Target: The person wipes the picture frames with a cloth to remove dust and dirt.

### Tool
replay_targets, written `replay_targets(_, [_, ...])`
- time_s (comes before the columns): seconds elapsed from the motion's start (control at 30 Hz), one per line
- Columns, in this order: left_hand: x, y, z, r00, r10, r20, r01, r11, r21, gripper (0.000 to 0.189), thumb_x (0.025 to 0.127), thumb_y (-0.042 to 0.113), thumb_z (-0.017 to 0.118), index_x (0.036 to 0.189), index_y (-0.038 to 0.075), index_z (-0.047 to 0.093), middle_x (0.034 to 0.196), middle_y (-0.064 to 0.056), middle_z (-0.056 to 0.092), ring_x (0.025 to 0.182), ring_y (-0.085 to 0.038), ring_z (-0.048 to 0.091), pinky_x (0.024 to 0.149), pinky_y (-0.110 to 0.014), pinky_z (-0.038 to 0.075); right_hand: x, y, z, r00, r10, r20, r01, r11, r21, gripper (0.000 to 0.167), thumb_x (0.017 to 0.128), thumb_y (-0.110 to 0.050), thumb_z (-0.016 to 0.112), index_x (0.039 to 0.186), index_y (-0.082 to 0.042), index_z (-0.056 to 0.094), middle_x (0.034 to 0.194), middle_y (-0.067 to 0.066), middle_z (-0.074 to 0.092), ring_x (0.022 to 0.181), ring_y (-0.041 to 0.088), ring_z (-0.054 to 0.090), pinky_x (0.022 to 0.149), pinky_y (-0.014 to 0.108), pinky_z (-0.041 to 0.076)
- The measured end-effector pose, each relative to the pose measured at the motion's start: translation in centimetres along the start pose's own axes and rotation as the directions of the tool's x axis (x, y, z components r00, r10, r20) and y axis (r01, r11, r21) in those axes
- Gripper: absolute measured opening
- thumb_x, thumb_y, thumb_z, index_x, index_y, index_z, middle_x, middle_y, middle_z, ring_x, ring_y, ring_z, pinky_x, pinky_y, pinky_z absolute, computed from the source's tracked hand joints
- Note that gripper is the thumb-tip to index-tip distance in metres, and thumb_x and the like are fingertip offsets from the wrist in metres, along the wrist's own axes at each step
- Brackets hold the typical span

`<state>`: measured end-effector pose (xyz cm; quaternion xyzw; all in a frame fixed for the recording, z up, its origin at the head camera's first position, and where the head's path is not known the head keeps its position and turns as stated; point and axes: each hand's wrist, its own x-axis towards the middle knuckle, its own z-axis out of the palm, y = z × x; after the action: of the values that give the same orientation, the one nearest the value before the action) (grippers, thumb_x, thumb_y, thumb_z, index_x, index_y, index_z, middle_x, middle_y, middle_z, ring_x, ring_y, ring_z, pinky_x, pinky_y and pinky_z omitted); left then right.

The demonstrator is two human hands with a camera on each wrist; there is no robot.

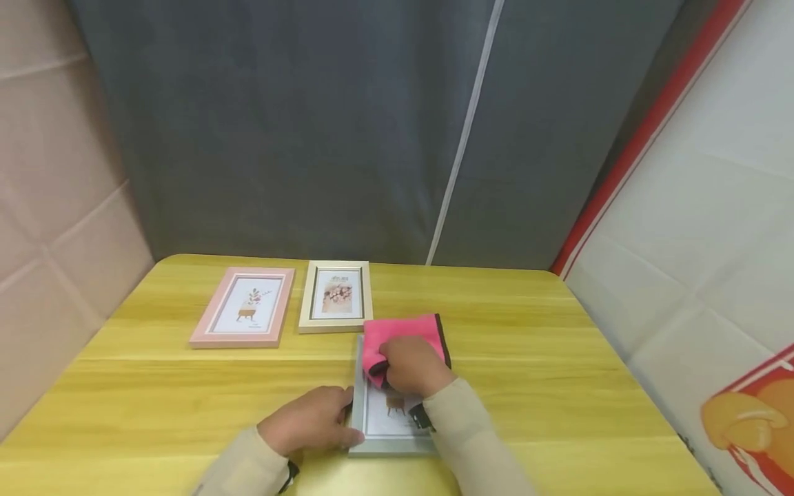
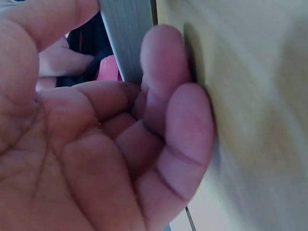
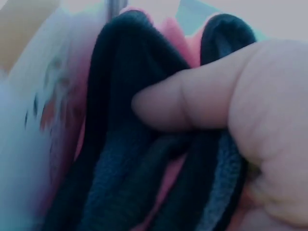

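A grey picture frame (image 1: 392, 447) lies flat on the table near the person. At its left edge my left hand (image 1: 313, 420) holds it, thumb on the rim and fingers against the side, as the left wrist view shows on the frame's edge (image 2: 129, 36). My right hand (image 1: 414, 365) grips a bunched pink cloth (image 1: 397, 329) with dark edging and presses it on the upper part of the frame. In the right wrist view the thumb (image 3: 192, 101) lies over the cloth's dark folds (image 3: 120, 72). Cloth and right hand hide much of the picture.
Farther back on the yellow wooden table (image 1: 155, 406) lie a pink picture frame (image 1: 245, 306) and, just right of it, a cream one (image 1: 336, 296). A dark grey curtain (image 1: 298, 138) hangs behind the table. Pale walls stand at both sides.
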<state>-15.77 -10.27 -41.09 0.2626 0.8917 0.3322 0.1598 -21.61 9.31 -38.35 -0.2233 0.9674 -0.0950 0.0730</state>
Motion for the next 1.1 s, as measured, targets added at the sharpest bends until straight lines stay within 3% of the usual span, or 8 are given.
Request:
replay_targets(0.13, [0.1, 0.0, 0.1, 1.0, 0.014, -0.019, -0.014, 1.0, 0.025, 0.039, 0.078, 0.03, 0.083, 0.098, 0.004, 0.062, 0.068, 0.001, 0.048, 0.061, -0.015, 0.045, 0.057, -0.032, 0.041, 0.5, 0.4, 0.3, 0.998, -0.061, 0.021, 0.058, 0.993, 0.103, 0.04, 0.081, 0.002, 0.066, 0.116, -0.016, 0.07, 0.103, -0.004, 0.069, 0.097, 0.016, 0.062, 0.094, 0.035, 0.049])
replay_targets(0.2, [0.3, 0.0, 0.2, 1.0, 0.007, -0.021, -0.007, 1.0, 0.013, 0.037, 0.077, 0.029, 0.084, 0.094, 0.005, 0.061, 0.07, 0.001, 0.05, 0.063, -0.016, 0.046, 0.059, -0.033, 0.042, 0.4, 1.5, 0.1, 0.996, -0.09, 0.026, 0.084, 0.978, 0.192, 0.044, 0.084, 0.001, 0.064, 0.124, -0.018, 0.068, 0.108, -0.005, 0.068, 0.101, 0.015, 0.061, 0.097, 0.037, 0.048])
replay_targets(0.37, [0.5, 0.1, 0.7, 1.0, -0.024, -0.01, 0.024, 0.999, -0.033, 0.035, 0.076, 0.027, 0.084, 0.093, 0.006, 0.062, 0.073, 0.001, 0.054, 0.066, -0.016, 0.049, 0.063, -0.033, 0.047, -0.9, 4.6, -1.2, 0.995, -0.084, -0.048, 0.096, 0.93, 0.354, 0.02, 0.093, -0.009, 0.062, 0.104, -0.023, 0.07, 0.094, -0.006, 0.065, 0.086, 0.016, 0.059, 0.083, 0.037, 0.049])
replay_targets(0.53, [0.1, 0.2, 0.6, 0.999, -0.05, -0.022, 0.049, 0.998, -0.05, 0.035, 0.076, 0.027, 0.084, 0.092, 0.006, 0.062, 0.07, -0.001, 0.052, 0.063, -0.018, 0.047, 0.058, -0.033, 0.043, -2.4, 6.1, -2.8, 0.982, 0.078, -0.171, -0.042, 0.977, 0.209, 0.022, 0.085, 0.004, 0.059, 0.089, -0.016, 0.068, 0.081, -0.001, 0.061, 0.075, 0.02, 0.055, 0.074, 0.036, 0.047])
replay_targets(0.6, [0.0, 0.2, 0.4, 0.998, -0.057, -0.029, 0.055, 0.997, -0.054, 0.035, 0.076, 0.026, 0.085, 0.092, 0.005, 0.061, 0.07, -0.001, 0.052, 0.063, -0.018, 0.047, 0.057, -0.033, 0.042, -2.4, 6.1, -2.9, 0.981, 0.123, -0.148, -0.1, 0.983, 0.152, 0.023, 0.082, 0.007, 0.059, 0.088, -0.013, 0.067, 0.078, 0.002, 0.058, 0.073, 0.021, 0.053, 0.073, 0.037, 0.046])
replay_targets(0.77, [-0.1, 0.0, 0.3, 0.998, -0.055, -0.024, 0.053, 0.996, -0.068, 0.034, 0.077, 0.026, 0.084, 0.09, 0.005, 0.06, 0.066, -0.001, 0.047, 0.059, -0.017, 0.043, 0.051, -0.031, 0.037, -1.3, 4.8, -1.7, 0.98, 0.188, -0.07, -0.186, 0.982, 0.04, 0.001, 0.09, -0.009, 0.069, 0.091, -0.01, 0.069, 0.078, 0.003, 0.059, 0.073, 0.02, 0.054, 0.073, 0.036, 0.048])
replay_targets(0.87, [0.0, 0.0, 0.4, 0.999, -0.042, -0.021, 0.041, 0.997, -0.07, 0.034, 0.077, 0.026, 0.084, 0.089, 0.005, 0.06, 0.065, 0.0, 0.045, 0.058, -0.015, 0.042, 0.049, -0.03, 0.036, -1.0, 3.7, -1.4, 0.971, 0.226, -0.075, -0.23, 0.972, -0.041, 0.009, 0.088, -0.016, 0.075, 0.09, -0.009, 0.069, 0.075, 0.003, 0.058, 0.069, 0.021, 0.053, 0.067, 0.033, 0.047])
replay_targets(1.1, [0.0, 0.1, 0.4, 0.999, -0.033, -0.026, 0.032, 0.998, -0.045, 0.033, 0.077, 0.026, 0.084, 0.087, 0.006, 0.06, 0.064, 0.001, 0.045, 0.056, -0.014, 0.041, 0.048, -0.03, 0.035, -1.3, 2.2, -1.0, 0.979, 0.167, -0.115, -0.182, 0.973, -0.144, 0.019, 0.084, -0.024, 0.08, 0.079, -0.01, 0.068, 0.069, 0.001, 0.058, 0.065, 0.017, 0.052, 0.066, 0.033, 0.049])
